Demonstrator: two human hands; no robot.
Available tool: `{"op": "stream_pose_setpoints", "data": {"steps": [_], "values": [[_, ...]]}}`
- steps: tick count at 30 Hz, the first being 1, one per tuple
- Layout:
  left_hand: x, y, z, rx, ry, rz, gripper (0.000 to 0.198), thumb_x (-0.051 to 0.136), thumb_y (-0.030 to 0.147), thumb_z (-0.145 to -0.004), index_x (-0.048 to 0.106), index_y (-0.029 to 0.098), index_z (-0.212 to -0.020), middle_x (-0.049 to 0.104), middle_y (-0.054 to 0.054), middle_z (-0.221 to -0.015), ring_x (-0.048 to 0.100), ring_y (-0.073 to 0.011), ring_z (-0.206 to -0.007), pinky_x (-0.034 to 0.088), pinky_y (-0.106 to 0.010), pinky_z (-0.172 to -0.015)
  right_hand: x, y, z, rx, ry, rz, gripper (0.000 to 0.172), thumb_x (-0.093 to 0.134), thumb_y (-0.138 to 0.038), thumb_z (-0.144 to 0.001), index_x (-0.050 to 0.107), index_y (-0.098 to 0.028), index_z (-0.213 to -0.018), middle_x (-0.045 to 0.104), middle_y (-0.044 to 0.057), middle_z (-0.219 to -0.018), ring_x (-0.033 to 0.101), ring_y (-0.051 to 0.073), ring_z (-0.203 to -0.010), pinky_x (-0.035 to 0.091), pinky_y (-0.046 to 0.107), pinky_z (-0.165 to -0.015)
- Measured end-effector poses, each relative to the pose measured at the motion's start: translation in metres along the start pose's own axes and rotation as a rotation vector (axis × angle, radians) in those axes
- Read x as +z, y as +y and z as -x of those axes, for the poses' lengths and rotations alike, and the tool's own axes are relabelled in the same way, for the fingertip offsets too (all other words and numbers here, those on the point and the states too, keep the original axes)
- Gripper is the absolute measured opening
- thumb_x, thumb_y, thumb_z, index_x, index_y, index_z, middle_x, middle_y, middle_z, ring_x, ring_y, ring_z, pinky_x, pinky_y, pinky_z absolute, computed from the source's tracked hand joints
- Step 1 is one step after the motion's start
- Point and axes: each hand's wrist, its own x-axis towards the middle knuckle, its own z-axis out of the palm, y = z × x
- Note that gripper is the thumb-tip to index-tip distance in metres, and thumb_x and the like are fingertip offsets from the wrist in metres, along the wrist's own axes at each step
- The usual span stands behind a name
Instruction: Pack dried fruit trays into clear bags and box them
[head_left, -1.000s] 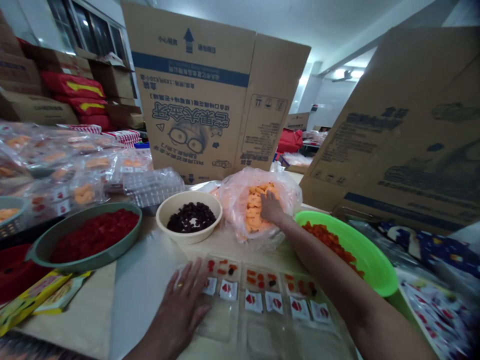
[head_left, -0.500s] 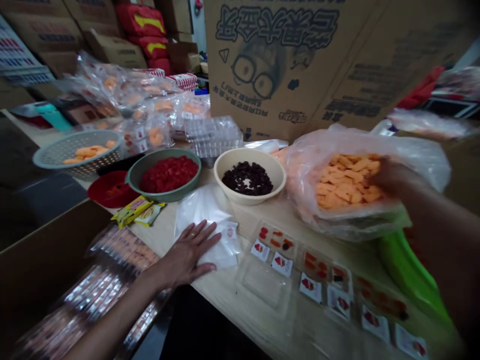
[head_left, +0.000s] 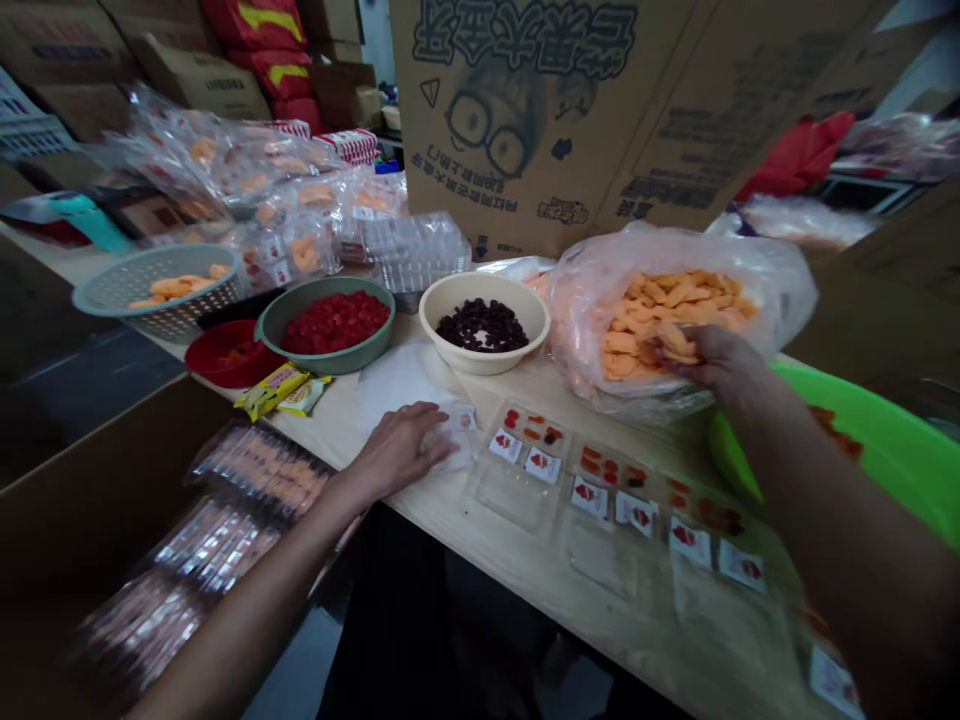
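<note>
My right hand [head_left: 716,360] grips a few orange puffed snack pieces [head_left: 677,343] at the mouth of a clear plastic bag [head_left: 787,280] filled with the same snacks. My left hand [head_left: 405,445] rests, loosely bent with thumb and fingers apart, on the near part of a stack of flat clear plastic bags [head_left: 394,380]. Just right of it, clear compartment trays [head_left: 517,497] stand in a row along the table edge. They hold small red, orange and dark pieces, with white printed sachets [head_left: 541,464] lying on them.
Behind the hands stand a cream bowl [head_left: 431,330] of dark pieces, a green bowl [head_left: 360,352] of red pieces and a grey basket [head_left: 105,292]. A bright green tub [head_left: 900,430] sits at right. Packed trays [head_left: 217,530] fill a carton at lower left. A large carton [head_left: 637,130] rises behind.
My right hand has drawn back toward the bag's mouth and now shows snack pieces in its fingers. My left hand has gone from lying flat to bent fingers. The view has shifted slightly.
</note>
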Motion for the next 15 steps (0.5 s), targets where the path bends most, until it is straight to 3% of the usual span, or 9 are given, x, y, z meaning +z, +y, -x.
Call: {"op": "stream_pose_setpoints", "data": {"steps": [2,4,8,10,15], "values": [[0.005,0.022,-0.015,-0.088,0.150,0.258,0.034,0.054,0.046,-0.095,0.070,0.017,-0.105,0.072,-0.011,-0.104,0.067,-0.0229,-0.094,0.052,-0.038,-0.088,0.013,0.002,0.039,0.204,-0.135,-0.148,0.006,0.062,-0.011,-0.073,0.061,-0.016,-0.071,0.066,0.009,-0.069,0.056,0.012,-0.053,0.031,0.021,-0.044],[0.016,0.049,-0.031,-0.188,0.172,0.644,0.031,0.057,0.045,-0.093,0.068,0.016,-0.098,0.071,-0.007,-0.086,0.066,-0.0171,-0.074,0.053,-0.030,-0.071,0.026,0.006,0.082,0.269,-0.218,-0.228,0.014,0.064,-0.011,-0.064,0.063,-0.017,-0.077,0.067,0.006,-0.073,0.056,0.013,-0.053,0.029,0.019,-0.041],[0.041,0.101,-0.056,-0.324,-0.172,1.365,0.038,0.069,0.049,-0.086,0.063,0.016,-0.106,0.071,-0.008,-0.096,0.069,-0.0151,-0.072,0.056,-0.027,-0.065,0.051,0.027,0.160,0.255,-0.435,-0.236,0.031,0.076,-0.021,-0.057,0.069,-0.020,-0.087,0.069,0.004,-0.078,0.059,0.016,-0.060,0.039,0.023,-0.044],[0.052,0.117,-0.061,-0.367,-0.261,1.473,0.038,0.074,0.046,-0.083,0.063,0.015,-0.102,0.071,-0.007,-0.090,0.068,-0.0140,-0.069,0.057,-0.026,-0.064,0.058,0.038,0.189,0.223,-0.504,-0.211,0.031,0.080,-0.028,-0.059,0.071,-0.020,-0.087,0.069,0.003,-0.077,0.061,0.018,-0.066,0.045,0.026,-0.052],[0.068,0.124,-0.064,-0.501,-0.094,1.396,0.027,0.076,0.018,-0.073,0.061,0.015,-0.095,0.066,0.001,-0.067,0.059,-0.0088,-0.050,0.049,-0.019,-0.051,0.056,0.053,0.223,0.148,-0.501,-0.137,0.032,0.082,-0.034,-0.060,0.074,-0.020,-0.088,0.070,0.002,-0.077,0.060,0.017,-0.067,0.043,0.026,-0.058]]}}
